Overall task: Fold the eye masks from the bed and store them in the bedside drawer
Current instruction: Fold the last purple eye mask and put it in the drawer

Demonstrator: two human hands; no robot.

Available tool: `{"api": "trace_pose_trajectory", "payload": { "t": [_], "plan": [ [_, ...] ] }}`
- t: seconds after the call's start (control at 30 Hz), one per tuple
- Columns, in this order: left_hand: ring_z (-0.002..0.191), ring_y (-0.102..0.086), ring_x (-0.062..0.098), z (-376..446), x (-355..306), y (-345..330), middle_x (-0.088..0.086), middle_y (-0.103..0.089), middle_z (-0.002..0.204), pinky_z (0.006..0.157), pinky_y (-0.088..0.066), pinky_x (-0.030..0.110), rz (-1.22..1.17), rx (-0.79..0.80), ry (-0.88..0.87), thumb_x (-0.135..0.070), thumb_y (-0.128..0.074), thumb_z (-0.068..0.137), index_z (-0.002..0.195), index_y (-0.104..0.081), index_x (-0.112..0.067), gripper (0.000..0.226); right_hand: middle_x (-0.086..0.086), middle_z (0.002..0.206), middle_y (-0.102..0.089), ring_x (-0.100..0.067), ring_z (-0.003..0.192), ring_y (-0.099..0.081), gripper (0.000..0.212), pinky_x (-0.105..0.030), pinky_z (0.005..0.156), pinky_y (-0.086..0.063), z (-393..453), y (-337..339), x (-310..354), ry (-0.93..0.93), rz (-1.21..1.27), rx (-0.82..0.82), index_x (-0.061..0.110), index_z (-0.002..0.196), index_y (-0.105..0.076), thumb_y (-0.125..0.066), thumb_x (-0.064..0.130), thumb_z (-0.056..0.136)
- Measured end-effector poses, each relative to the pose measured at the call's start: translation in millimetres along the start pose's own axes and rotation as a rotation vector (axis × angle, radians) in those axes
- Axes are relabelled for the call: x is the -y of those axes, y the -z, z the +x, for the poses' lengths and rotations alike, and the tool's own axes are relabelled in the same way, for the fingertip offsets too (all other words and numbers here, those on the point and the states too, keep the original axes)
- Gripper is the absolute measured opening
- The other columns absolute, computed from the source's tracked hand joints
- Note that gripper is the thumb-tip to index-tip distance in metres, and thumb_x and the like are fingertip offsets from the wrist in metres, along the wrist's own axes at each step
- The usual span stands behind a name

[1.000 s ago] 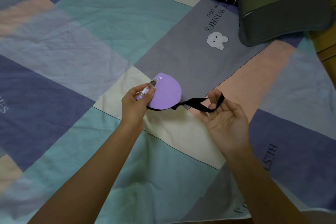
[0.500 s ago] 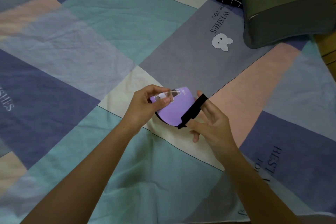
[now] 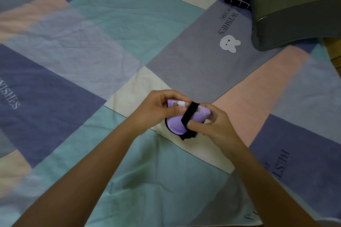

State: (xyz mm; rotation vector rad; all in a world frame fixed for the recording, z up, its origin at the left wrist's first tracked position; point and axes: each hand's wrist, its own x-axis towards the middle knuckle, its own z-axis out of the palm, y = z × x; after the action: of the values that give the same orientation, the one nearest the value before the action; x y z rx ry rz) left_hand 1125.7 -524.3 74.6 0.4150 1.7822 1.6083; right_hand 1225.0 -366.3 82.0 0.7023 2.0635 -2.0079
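1. Two hands work together above the patchwork bedsheet (image 3: 129,24): the left hand (image 3: 156,110) is closed on the top edge of the folded lilac fabric eye mask (image 3: 175,124), thumb and fingers pinching it.
2. The right hand (image 3: 215,125) is also closed on the mask, its thumb pressing the black elastic strap (image 3: 190,113) flat across the lilac face.
3. The mask is held just above the bed, between both hands; the bedside drawer is out of view.
4. Judged from this, the step is wrapping the strap round the fold. To do it well, the person should keep the left pinch firm, pull the strap snug without twisting it, and tuck the loose black end (image 3: 188,135) underneath.
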Motion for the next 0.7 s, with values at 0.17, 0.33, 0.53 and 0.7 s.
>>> {"api": "trace_pose_trajectory", "payload": {
  "t": [0.17, 0.33, 0.53, 0.7],
  "plan": [
    [0.092, -0.069, 0.014, -6, 9, -3, 0.002, -0.073, 0.098, 0.080, -0.054, 0.024, -0.151, -0.184, -0.003, 0.002, -0.065, 0.084, 0.099, -0.070, -0.007, 0.019, 0.007, 0.067, -0.068, -0.006, 0.050, -0.055, 0.037, -0.021, 0.051, -0.040, 2, -3, 2, -0.187, 0.082, -0.036, 0.018, 0.111, -0.063, -0.076, 0.016, 0.076],
    [0.085, -0.068, 0.012, -7, 13, -11, -0.004, -0.074, 0.088, 0.076, -0.055, 0.025, -0.337, -0.389, 0.043, 0.000, -0.064, 0.086, 0.097, -0.069, -0.009, 0.016, -0.010, 0.078, -0.067, -0.005, 0.035, -0.038, 0.036, -0.027, 0.058, -0.041, -1, -14, 8, -0.287, 0.154, -0.041, 0.012, 0.110, -0.061, -0.073, 0.026, 0.079],
    [0.087, -0.066, 0.007, -10, 13, -15, -0.002, -0.072, 0.096, 0.078, -0.052, 0.023, -0.108, -0.433, 0.061, -0.016, -0.069, 0.086, 0.098, -0.071, -0.011, 0.013, -0.013, 0.073, -0.067, -0.011, 0.046, -0.057, 0.025, -0.019, 0.045, -0.039, -9, -25, 6, -0.155, 0.136, -0.141, 0.004, 0.103, -0.064, -0.072, 0.008, 0.080],
    [0.083, -0.066, 0.007, -6, 1, -2, -0.006, -0.073, 0.091, 0.076, -0.052, 0.021, 0.229, -0.184, 0.063, -0.023, -0.076, 0.079, 0.097, -0.074, -0.020, 0.019, -0.007, 0.069, -0.063, -0.001, 0.042, -0.055, 0.016, -0.008, 0.044, -0.040, -14, -34, 6, -0.033, 0.059, -0.059, -0.007, 0.097, -0.063, -0.066, -0.007, 0.081]
  ]
}}
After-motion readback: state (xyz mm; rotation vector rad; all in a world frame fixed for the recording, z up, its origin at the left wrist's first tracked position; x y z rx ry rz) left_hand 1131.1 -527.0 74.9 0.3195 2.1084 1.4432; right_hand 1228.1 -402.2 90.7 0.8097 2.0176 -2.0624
